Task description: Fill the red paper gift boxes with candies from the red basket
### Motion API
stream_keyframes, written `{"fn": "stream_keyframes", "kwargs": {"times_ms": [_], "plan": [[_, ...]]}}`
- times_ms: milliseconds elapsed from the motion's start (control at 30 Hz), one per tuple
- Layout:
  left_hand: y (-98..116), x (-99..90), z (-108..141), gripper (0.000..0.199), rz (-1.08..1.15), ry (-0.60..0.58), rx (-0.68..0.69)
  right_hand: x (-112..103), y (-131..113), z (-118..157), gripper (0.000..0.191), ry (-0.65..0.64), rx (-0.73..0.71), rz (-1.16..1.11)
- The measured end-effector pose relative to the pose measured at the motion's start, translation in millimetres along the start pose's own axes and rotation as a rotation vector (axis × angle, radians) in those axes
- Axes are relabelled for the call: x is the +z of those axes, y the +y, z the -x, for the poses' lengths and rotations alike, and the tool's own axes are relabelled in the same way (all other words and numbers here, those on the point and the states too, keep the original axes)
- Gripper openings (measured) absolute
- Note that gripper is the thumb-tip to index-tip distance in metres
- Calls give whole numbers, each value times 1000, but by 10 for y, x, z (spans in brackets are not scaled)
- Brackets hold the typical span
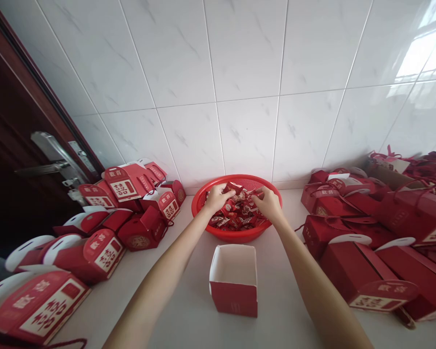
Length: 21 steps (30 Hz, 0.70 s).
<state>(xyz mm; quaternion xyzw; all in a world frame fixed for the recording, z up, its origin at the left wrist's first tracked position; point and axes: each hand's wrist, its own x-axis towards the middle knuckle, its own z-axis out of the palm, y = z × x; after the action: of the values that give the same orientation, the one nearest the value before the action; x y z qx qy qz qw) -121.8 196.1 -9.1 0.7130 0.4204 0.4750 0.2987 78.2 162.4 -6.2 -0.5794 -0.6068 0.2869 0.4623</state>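
A red plastic basket [236,236] full of wrapped candies [236,219] stands against the tiled wall. My left hand [218,198] reaches over its left side, thumb and fingers pinched on a red wrapped candy [234,187]. Over the right side of the basket, my right hand [267,202] has its fingers drawn together at the candies; whatever is between them is hidden. In front of the basket, between my forearms, a red box [236,303] sits with its top open and its white inside showing. Neither hand touches this box.
Closed red gift boxes [105,257] with white labels are piled on the left. More red boxes [363,271], some with cords, crowd the right side. A dark door with a metal handle [49,167] is at the far left. The white tiled wall [247,135] rises behind the basket.
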Motion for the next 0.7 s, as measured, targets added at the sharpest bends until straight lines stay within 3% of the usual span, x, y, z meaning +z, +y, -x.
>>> {"fn": "stream_keyframes", "kwargs": {"times_ms": [200, 367, 433, 533, 700], "plan": [[19, 6, -11, 28, -30, 66, 78, -9, -7, -16, 12, -10, -73, -93], [85, 26, 25, 28, -67, -3, 146, 50, -46, -4, 31, -140, -164, -205], [98, 31, 43, 31, -81, -40, 160, 94, -31, -5, 30, -180, -181, -241], [109, 34, 66, 43, -96, -78, 159, 128, 8, -15, 24, -181, -178, -297], [154, 40, 91, 50, -108, -89, 126, 109, 41, -24, 29, -179, -169, -373]]}}
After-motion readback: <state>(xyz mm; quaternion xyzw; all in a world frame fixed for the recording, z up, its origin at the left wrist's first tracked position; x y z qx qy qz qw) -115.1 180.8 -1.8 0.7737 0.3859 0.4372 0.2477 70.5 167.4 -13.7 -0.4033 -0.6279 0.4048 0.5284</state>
